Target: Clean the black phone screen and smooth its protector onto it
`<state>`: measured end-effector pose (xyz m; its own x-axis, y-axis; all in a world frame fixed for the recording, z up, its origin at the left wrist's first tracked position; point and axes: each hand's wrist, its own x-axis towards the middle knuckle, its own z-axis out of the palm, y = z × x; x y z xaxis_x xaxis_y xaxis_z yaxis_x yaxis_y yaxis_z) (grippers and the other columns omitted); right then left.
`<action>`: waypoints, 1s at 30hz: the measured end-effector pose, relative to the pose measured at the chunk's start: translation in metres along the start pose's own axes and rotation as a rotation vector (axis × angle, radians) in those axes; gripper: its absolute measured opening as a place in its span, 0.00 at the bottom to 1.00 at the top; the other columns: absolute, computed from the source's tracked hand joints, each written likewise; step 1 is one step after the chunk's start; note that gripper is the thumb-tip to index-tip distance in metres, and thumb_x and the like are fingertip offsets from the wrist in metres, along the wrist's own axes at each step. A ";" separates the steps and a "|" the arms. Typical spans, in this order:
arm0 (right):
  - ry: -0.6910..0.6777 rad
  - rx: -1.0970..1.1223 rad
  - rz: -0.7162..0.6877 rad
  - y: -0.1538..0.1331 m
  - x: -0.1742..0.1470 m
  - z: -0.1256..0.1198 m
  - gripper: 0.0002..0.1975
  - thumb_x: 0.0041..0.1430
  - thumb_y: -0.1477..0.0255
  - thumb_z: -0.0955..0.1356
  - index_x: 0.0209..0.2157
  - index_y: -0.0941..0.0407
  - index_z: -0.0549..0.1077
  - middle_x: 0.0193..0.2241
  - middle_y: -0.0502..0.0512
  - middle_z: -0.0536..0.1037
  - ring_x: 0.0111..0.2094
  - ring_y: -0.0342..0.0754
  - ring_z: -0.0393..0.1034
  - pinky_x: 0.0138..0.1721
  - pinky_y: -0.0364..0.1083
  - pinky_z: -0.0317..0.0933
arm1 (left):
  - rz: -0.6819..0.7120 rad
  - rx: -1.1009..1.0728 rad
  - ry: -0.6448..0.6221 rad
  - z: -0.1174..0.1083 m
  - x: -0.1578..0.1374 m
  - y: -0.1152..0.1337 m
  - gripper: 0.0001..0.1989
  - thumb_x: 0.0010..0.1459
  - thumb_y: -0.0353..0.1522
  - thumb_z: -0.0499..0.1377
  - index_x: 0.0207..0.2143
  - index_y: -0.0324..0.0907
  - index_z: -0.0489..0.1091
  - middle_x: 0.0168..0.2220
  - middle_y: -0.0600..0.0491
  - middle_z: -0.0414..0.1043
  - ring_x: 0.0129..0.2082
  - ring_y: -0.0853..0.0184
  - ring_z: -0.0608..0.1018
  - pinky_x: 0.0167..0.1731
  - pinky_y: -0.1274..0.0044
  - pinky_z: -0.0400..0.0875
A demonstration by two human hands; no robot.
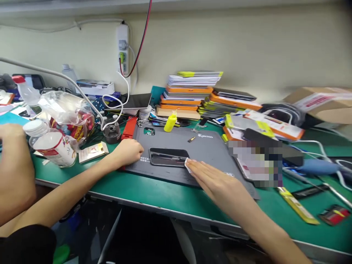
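Observation:
A black-screened phone (170, 157) lies flat on a grey work mat (211, 161). My right hand (213, 179) has its fingers stretched together over a small white wipe (188, 165), pressing it against the phone's right end. To the left of the phone, my left hand (128, 151) rests as a closed fist at the mat's edge, with nothing showing in it. A red strip (129, 128) runs behind that fist. Behind the phone stand a yellow bottle (171, 122) and a small brush-like piece (191, 139).
Another person's arm (15, 172) is at the far left, near a white-capped jar (56, 146). Stacked flat boxes (189, 91) stand by the wall. Right of the mat lie dark phones (272, 146), a yellow packet (298, 205) and cables. A power strip (123, 47) hangs behind.

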<state>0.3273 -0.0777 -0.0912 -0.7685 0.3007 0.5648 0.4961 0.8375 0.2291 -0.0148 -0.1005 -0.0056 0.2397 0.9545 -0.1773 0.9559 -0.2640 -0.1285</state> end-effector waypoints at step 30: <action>-0.092 0.110 0.120 0.005 0.008 0.006 0.38 0.81 0.63 0.57 0.81 0.69 0.48 0.71 0.70 0.68 0.59 0.68 0.79 0.49 0.61 0.80 | 0.145 -0.091 -0.068 0.008 0.002 0.012 0.07 0.50 0.22 0.60 0.21 0.40 0.70 0.25 0.52 0.75 0.27 0.60 0.77 0.32 0.67 0.61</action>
<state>0.3208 -0.0688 -0.0901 -0.7430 0.4377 0.5064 0.5430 0.8365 0.0737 -0.0043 -0.1029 -0.0154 0.3668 0.8951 -0.2535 0.9244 -0.3813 -0.0084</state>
